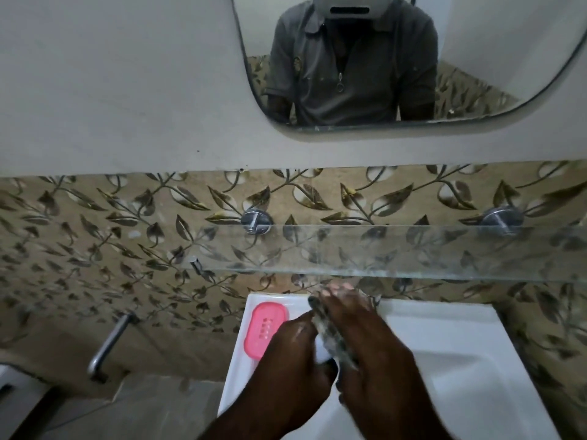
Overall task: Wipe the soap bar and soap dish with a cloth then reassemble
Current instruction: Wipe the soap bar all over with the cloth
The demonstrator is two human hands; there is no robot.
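Note:
A pink soap dish (265, 328) with drain slots lies empty on the left rim of the white sink (238, 369). Just right of it, my left hand (292, 360) grips a white soap bar (320, 352), of which only a small part shows between my hands. My right hand (365, 341) holds a dark patterned cloth (332, 328) against the bar. The cloth is mostly hidden between my palms and is blurred.
A glass shelf (397, 252) on two chrome brackets juts out right above my hands. A chrome towel bar (109, 344) sticks out of the leaf-patterned tiles at the left. A mirror (397, 58) hangs above. The sink basin (460, 376) opens to the right.

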